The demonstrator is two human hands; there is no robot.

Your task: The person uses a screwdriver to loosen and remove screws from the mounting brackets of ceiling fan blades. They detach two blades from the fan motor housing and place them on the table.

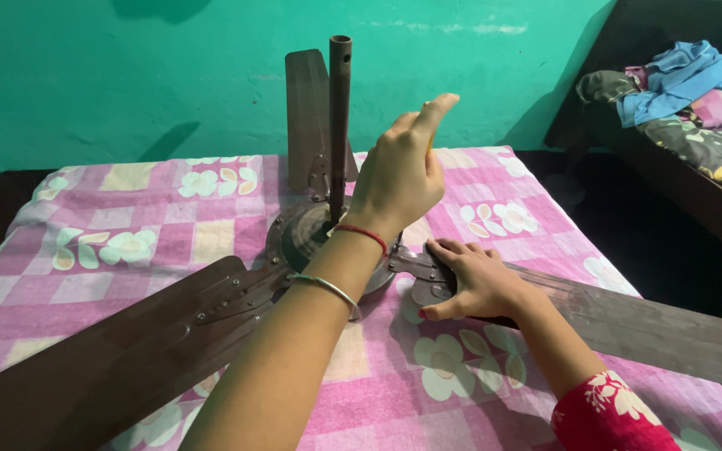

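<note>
Fan work is mid-step: your right hand (470,280) lies flat, pinning the blade bracket (419,269), while your left hand (403,171) curls near the downrod (339,117), contents unclear.

A pink floral bedsheet (169,225), a green wall (127,75), and crumpled blue cloth (678,79) on a side bed.

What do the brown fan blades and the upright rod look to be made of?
The fan blades look like thin sheet metal painted matte brown, flat and riveted to brackets. The rod appears to be a hollow metal tube, its end open with a drilled hole.
</note>
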